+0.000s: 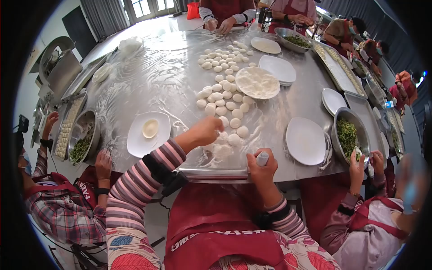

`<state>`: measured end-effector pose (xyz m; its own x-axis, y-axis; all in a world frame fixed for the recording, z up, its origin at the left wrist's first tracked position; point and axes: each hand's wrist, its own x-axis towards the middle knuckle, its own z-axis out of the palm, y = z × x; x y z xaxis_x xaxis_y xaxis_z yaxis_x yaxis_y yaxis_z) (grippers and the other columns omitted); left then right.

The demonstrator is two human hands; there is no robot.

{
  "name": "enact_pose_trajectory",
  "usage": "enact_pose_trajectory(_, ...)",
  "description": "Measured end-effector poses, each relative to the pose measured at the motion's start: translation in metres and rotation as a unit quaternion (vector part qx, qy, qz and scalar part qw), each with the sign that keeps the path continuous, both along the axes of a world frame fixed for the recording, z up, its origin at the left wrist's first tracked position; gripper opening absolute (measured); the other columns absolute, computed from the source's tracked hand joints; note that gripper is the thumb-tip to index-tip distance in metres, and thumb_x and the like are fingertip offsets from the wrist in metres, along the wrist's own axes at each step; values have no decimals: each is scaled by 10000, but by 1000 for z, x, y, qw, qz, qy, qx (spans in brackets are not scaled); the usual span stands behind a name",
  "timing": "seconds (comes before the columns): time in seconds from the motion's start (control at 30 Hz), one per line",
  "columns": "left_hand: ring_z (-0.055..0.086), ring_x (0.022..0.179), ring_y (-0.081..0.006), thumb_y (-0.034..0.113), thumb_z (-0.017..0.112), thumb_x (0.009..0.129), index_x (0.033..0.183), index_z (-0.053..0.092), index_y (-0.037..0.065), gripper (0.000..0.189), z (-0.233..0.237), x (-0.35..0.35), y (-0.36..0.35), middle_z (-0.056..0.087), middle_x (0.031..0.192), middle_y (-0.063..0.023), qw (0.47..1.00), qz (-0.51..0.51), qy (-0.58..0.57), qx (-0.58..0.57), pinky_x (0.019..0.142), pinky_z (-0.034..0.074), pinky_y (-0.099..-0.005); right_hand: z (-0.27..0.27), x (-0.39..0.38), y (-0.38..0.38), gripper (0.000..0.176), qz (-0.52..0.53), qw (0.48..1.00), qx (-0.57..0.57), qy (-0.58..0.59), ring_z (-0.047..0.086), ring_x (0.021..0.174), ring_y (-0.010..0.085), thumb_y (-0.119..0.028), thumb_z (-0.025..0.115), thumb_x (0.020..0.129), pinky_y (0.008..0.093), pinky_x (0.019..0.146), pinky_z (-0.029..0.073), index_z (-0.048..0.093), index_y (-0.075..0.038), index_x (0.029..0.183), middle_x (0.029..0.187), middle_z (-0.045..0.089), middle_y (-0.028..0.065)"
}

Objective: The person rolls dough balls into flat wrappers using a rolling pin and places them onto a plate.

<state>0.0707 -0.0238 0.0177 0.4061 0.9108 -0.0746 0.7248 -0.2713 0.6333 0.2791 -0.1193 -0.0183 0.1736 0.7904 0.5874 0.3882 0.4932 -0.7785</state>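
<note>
My left hand (204, 131) reaches over the near part of a pile of white dough pieces (220, 96). Its fingers are curled and pinch at a small dough piece (224, 121); the fingertips are partly hidden. Close to the table's front edge, my right hand (263, 170) is wrapped round a rolling pin (262, 158), whose pale end sticks up out of the fist. Loose flour (221, 153) lies between my hands. To the left, a white plate (135, 141) carries a round dough wrapper (150, 128).
A plate of flour (257, 83) stands beyond the dough. At right are a white plate (306, 141) and a bowl of green filling (346, 135), where a co-worker's hands (357, 168) hold a wrapper. Another filling bowl (85, 135) and a dumpling tray (67, 128) stand left.
</note>
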Motion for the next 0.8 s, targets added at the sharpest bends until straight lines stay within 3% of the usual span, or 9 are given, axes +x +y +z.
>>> enact_pose_trajectory(0.03, 594, 850, -260, 115, 654, 711, 896, 631, 39, 201, -3, -4, -6, 613, 887, -156, 1000, -1, -2, 2, 714, 469, -341, 1, -1, -1, 229, -4, 1000, -5, 4, 525, 492, 139, -43, 720, 694, 269, 476, 431, 500, -58, 758, 579, 520, 63)
enact_pose_trajectory(0.1, 557, 909, -314, 178, 694, 693, 882, 592, 49, 251, -4, -8, -23, 571, 931, -154, 984, 65, 164, 1, 762, 453, -383, 0, -2, -3, 227, -6, 1000, -15, 12, 521, 491, 138, -44, 716, 697, 270, 476, 429, 497, -59, 754, 575, 517, 61)
enact_pose_trajectory(0.17, 512, 960, -348, 245, 725, 670, 877, 560, 50, 330, -18, -10, -33, 534, 975, -166, 988, 83, 132, -1, 799, 429, -410, -5, -3, -3, 225, -5, 999, -25, 20, 516, 490, 137, -45, 712, 700, 272, 476, 426, 493, -61, 750, 571, 514, 60)
enact_pose_trajectory(0.27, 559, 850, -310, 211, 727, 656, 794, 554, 33, 284, -27, -10, -39, 563, 864, -152, 983, 96, 122, 102, 717, 457, -380, -16, -1, -5, 223, 8, 996, -73, 57, 511, 495, 122, -46, 708, 702, 270, 478, 423, 490, -61, 747, 566, 511, 53)
enact_pose_trajectory(0.43, 574, 576, -192, 133, 713, 622, 691, 604, 14, 175, -36, 10, -41, 591, 614, -91, 989, -1, -142, -39, 554, 458, -307, -20, -2, -7, 221, -3, 993, -85, 79, 502, 515, 102, -46, 707, 703, 260, 492, 422, 490, -58, 744, 581, 517, 33)
enact_pose_trajectory(0.47, 593, 586, -193, 135, 717, 609, 712, 628, 13, 183, -38, 15, -41, 616, 641, -102, 996, 17, -91, -10, 574, 470, -313, -19, -2, -8, 221, -2, 994, -83, 75, 502, 515, 102, -46, 707, 703, 260, 492, 422, 490, -58, 744, 581, 517, 33)
enact_pose_trajectory(0.67, 615, 622, -224, 134, 715, 608, 717, 640, 23, 173, -41, 9, -45, 630, 673, -121, 997, 47, -55, 13, 589, 476, -330, -12, 2, -7, 212, 23, 994, -91, 60, 491, 522, 91, -50, 699, 712, 259, 491, 419, 489, -61, 740, 585, 516, 23)
enact_pose_trajectory(0.8, 616, 631, -225, 142, 717, 612, 711, 643, 23, 172, -43, 5, -46, 632, 672, -122, 996, 85, -24, 2, 593, 475, -333, 21, -12, 17, 216, 8, 1000, -24, -10, 541, 508, 182, -65, 700, 706, 306, 490, 428, 491, -46, 754, 590, 534, 88)
